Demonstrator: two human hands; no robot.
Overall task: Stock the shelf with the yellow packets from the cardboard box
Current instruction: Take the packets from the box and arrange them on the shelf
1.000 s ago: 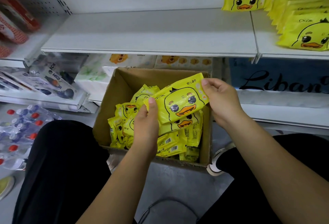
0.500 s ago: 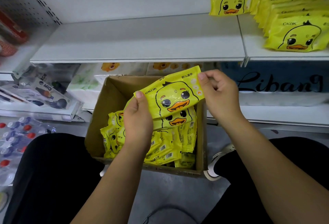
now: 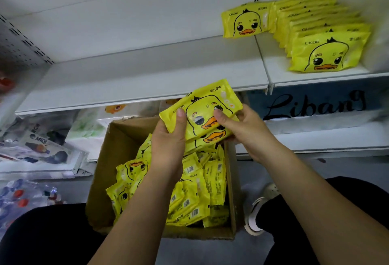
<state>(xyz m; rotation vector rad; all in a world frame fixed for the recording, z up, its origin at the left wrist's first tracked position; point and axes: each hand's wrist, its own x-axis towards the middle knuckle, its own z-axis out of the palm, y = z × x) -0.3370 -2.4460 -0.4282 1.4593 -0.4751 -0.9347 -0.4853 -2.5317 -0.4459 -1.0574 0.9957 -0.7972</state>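
While the cardboard box (image 3: 101, 180) stands open on the floor (image 3: 210, 252), loose yellow packets (image 3: 189, 193) lie jumbled in its middle and right part, some duck-face up, some barcode up; the left inner wall is bare.

Both hands grasp a stack of two packets (image 3: 210, 104) above the box's far edge. The left hand (image 3: 168, 144) has its thumb on the top face and the right hand (image 3: 244, 130) likewise at the other end. The stack is tilted, its upper corner overlapping the front lip of the white shelf (image 3: 147, 75).

The shelf board has a wide bare stretch left of the seam. Right of it, a row of packets (image 3: 328, 54) stands front to back; a single packet (image 3: 246, 20) stands upright at the back, near the seam.
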